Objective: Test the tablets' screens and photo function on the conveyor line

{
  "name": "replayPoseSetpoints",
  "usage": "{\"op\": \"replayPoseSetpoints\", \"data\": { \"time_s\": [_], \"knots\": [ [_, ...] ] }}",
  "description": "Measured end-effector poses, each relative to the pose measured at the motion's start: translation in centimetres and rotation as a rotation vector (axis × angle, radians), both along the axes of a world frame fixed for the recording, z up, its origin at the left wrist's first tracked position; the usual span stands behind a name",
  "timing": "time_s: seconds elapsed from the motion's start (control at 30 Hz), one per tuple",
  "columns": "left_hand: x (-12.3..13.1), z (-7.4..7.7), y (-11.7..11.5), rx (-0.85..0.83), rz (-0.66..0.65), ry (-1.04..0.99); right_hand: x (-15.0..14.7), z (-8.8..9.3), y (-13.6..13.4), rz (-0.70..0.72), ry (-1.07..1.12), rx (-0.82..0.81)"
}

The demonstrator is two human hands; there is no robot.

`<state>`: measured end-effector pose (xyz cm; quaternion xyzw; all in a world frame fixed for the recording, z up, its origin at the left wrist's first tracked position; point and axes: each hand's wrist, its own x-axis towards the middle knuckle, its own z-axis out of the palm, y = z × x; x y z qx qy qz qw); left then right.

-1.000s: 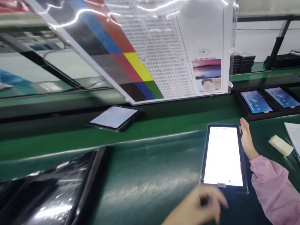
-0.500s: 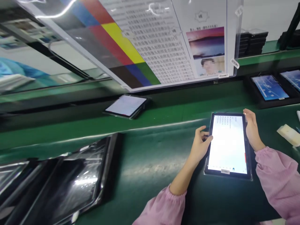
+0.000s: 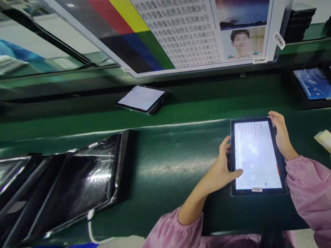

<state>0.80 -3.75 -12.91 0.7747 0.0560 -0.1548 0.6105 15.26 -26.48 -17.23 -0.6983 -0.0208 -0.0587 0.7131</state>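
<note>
A tablet (image 3: 258, 155) with a bright white screen and a small barcode label on its lower rim is between my hands above the green bench. My left hand (image 3: 223, 168) holds its left side, the thumb lying over the screen and the fingers at the edge, partly hidden. Around the upper right edge curls my right hand (image 3: 280, 134), its thumb hidden from view. Faint icons and a pale logo show on the lit screen, together with a red mark at its right side.
Another lit tablet (image 3: 141, 99) lies tilted on the raised green ledge. Dark-screened tablets (image 3: 85, 179) in black trays fill the left, near a white cable (image 3: 90, 220). A printed test chart (image 3: 181, 38) hangs behind. One blue-screened tablet (image 3: 314, 82) and a cream-coloured block (image 3: 323, 139) are at right.
My left thumb has moved from the tablet's edge down onto its screen. The screen now shows faint icons and a logo over the text list. The camera view has shifted.
</note>
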Motion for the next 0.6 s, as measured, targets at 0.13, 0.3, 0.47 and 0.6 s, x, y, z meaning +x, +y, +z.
{"op": "replayPoseSetpoints", "data": {
  "time_s": [0.13,0.3,0.47,0.6],
  "knots": [
    [-0.4,1.0,-0.4,-0.003,-0.093,-0.018,-0.3,0.8,0.0,0.005,0.004,-0.002],
    [-0.5,0.9,-0.7,0.073,-0.134,-0.022,-0.4,1.0,0.1,-0.01,0.022,-0.003],
    [-0.7,-0.2,-1.1,0.036,-0.031,-0.104,-0.3,0.4,-0.1,-0.056,0.036,0.011],
    [1.0,-2.9,0.0,0.058,0.211,-0.235,-0.1,-0.5,-0.5,-0.086,0.103,0.036]
  ]
}}
